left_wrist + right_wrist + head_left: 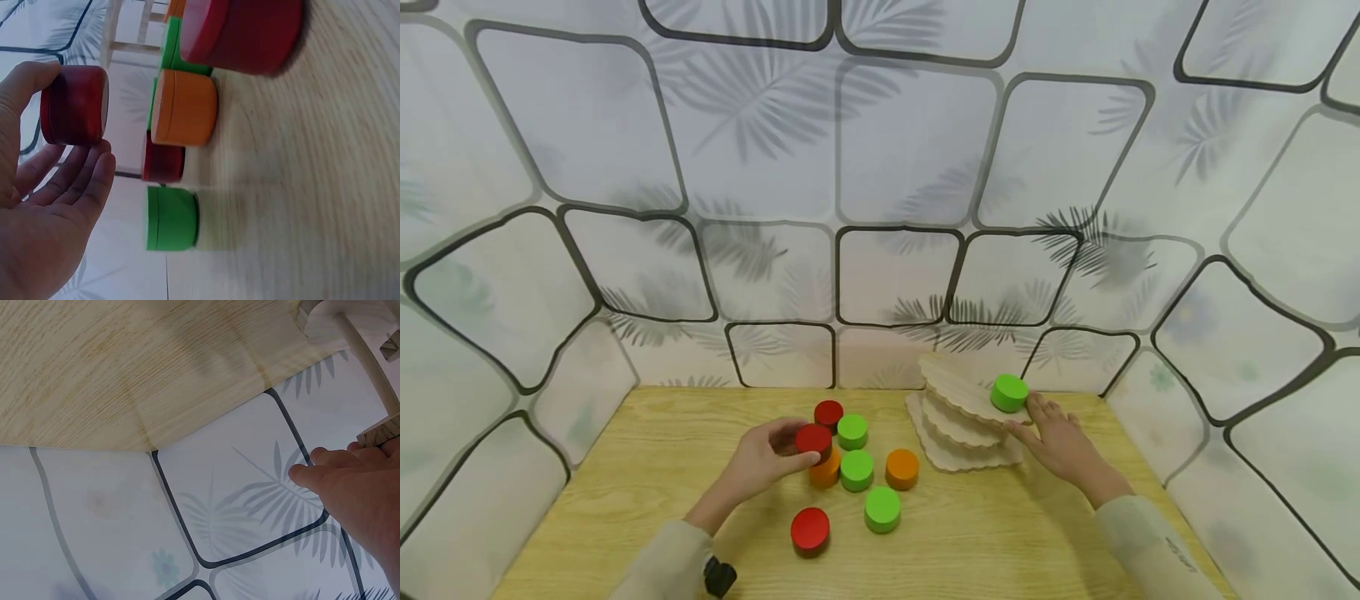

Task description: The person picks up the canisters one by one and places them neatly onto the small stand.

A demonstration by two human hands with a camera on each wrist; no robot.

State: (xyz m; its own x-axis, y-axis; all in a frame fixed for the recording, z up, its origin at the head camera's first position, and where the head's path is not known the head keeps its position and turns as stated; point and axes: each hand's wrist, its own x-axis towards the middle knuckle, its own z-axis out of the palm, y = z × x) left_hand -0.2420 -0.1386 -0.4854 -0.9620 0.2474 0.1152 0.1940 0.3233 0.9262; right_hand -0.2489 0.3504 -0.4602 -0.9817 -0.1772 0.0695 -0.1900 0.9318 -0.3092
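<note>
The left hand (763, 460) pinches a red cylinder (814, 440) left of the stand (955, 393) as the right hand (1066, 444), spread, touches the stand's right edge beside a green cylinder (1010, 392) atop it.

Stand (962, 425) is at back R of tbl (1000, 533), w/ 1 tin (1010, 393) on its top shelf (957, 390). R hand (1063, 446) is at that shelf's R end. 7 tins (857, 471) sit on tbl, L of stand. L hand (763, 462) is at their L side, w/ 1 more tin (814, 442) up off tbl. Front tin (810, 532) is front L. Wall (898, 275) is behind tbl.
</note>
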